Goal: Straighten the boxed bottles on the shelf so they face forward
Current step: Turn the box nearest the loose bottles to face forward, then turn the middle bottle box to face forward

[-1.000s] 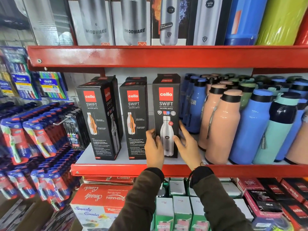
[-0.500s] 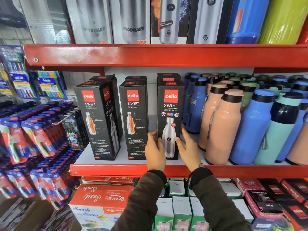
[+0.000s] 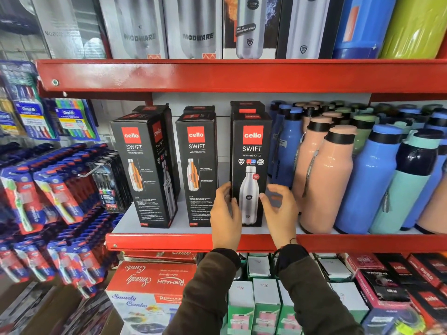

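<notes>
Where the red-edged shelf (image 3: 169, 241) carries three black Cello Swift cartons, the right carton (image 3: 251, 151) serves as the reference point. Far left of it, toothbrush packs (image 3: 36, 197) hang on a side rack. The left carton (image 3: 142, 165) stands well left of it, turned at an angle so that two faces show. The middle carton (image 3: 199, 163) stands just left of the reference carton, apart from it, its front nearly square to the aisle. The left hand (image 3: 226, 213) rests against the reference carton's lower left edge, fingers curled on the side face, thumb on the front. The reference carton itself stands upright near the shelf's front edge, its printed front facing forward. The right hand (image 3: 280, 211) is at its lower right corner, fingers spread and loosely curved; contact with the carton cannot be confirmed. Immediately right of the carton stand loose blue bottles (image 3: 286, 151), then peach bottles (image 3: 326, 177).
</notes>
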The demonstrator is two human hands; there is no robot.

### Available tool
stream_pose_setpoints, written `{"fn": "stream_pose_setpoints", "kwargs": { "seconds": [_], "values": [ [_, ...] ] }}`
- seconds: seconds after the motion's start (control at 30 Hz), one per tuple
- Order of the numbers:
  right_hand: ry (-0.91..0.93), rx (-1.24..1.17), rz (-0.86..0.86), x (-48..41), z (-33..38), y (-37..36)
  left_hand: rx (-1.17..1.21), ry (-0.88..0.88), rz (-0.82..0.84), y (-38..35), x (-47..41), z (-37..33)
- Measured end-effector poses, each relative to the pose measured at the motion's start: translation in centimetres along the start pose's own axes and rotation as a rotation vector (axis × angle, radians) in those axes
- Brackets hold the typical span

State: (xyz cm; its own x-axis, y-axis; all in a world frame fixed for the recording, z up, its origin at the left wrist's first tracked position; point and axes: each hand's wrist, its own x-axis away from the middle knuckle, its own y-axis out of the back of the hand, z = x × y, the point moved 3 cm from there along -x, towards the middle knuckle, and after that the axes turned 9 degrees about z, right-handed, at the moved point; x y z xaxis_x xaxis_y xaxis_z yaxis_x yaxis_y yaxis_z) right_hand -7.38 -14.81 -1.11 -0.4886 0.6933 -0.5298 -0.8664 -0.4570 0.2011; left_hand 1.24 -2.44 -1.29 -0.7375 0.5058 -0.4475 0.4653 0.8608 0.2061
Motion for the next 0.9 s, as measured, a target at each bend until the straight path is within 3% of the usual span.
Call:
{"fn": "stream_pose_setpoints", "kwargs": {
  "seconds": [0.17, 0.33, 0.47, 0.63, 0.77, 0.9],
  "values": [
    [0.109, 0.026, -0.067, 1.0, 2.7, -1.3, -0.031, -0.173, -0.024, 2.4, 0.3, -1.6],
    [0.122, -0.009, 0.042, 2.4, 5.1, -5.0, -0.147, -0.278, -0.177, 5.4, -0.2, -1.1],
    [0.046, -0.01, 0.175, 3.0, 5.5, -8.0, -0.117, -0.184, -0.188, 7.9, -0.9, 0.7],
    [-0.113, 0.036, 0.302, 2.9, 4.8, -11.1, 0.068, 0.048, 0.057, 9.7, -1.6, 2.3],
    [-0.155, 0.079, 0.306, 3.2, 5.3, -12.3, 0.232, 0.154, 0.132, 10.5, -1.8, 2.7],
    [-0.147, 0.054, 0.263, 3.4, 5.6, -12.6, 0.239, 0.11, 0.138, 11.1, -2.0, 3.4]
  ]
}}
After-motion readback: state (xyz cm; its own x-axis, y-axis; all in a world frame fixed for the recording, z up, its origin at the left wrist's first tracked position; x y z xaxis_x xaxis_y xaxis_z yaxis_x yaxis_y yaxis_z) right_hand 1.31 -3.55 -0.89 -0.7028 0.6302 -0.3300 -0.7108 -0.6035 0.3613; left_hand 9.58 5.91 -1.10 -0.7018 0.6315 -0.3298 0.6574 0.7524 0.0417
